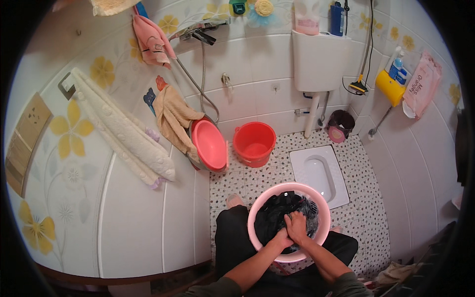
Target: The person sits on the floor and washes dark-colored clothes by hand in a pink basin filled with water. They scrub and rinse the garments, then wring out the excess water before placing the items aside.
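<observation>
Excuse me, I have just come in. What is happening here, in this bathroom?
A person has both bare hands in a pink basin, which sits between the knees. The left hand and right hand are close together on dark clothes; how firmly they grip is hard to tell. Farther off, a red bucket stands on the speckled floor, near a white squat toilet.

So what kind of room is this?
It looks like a small bathroom. You can see a white squat toilet, a white flush tank up behind it, and a silver wall tap on the tiles.
</observation>
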A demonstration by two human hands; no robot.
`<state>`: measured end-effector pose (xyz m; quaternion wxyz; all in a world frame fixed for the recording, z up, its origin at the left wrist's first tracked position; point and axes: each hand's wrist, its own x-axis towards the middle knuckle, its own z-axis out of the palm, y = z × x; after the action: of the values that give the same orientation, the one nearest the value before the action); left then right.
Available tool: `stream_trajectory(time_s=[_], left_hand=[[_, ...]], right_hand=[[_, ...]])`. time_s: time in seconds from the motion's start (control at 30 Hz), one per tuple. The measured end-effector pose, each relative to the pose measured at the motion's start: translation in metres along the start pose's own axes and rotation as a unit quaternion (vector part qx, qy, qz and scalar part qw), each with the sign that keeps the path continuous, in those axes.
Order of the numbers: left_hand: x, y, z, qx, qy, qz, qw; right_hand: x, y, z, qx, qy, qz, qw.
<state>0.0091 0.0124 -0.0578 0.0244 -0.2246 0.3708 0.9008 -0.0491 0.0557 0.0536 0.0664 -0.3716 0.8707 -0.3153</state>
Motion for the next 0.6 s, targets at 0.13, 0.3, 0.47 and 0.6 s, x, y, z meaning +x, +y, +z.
stream_trajectory(time_s=[0.13,0.3,0.47,0.6], left_hand=[[0.005,-0.028,-0.037,0.687,0.014,0.293,0.665],[-0.013,0.002,0.004,-0.365,0.104,-0.164,0.911],[-0.004,0.019,0.006,-0.305,0.068,-0.132,0.941],[-0.026,0.03,0.026,-0.33,0.042,-0.124,0.935]], right_hand=[[-0.044,-0.047,-0.021,0.164,-0.054,0.0,0.985],[-0.025,0.003,0.01,0.021,0.03,-0.003,0.999],[0.027,0.013,0.012,-0.015,0.087,-0.025,0.996],[-0.005,0.014,-0.01,0.022,0.057,-0.018,0.998]])
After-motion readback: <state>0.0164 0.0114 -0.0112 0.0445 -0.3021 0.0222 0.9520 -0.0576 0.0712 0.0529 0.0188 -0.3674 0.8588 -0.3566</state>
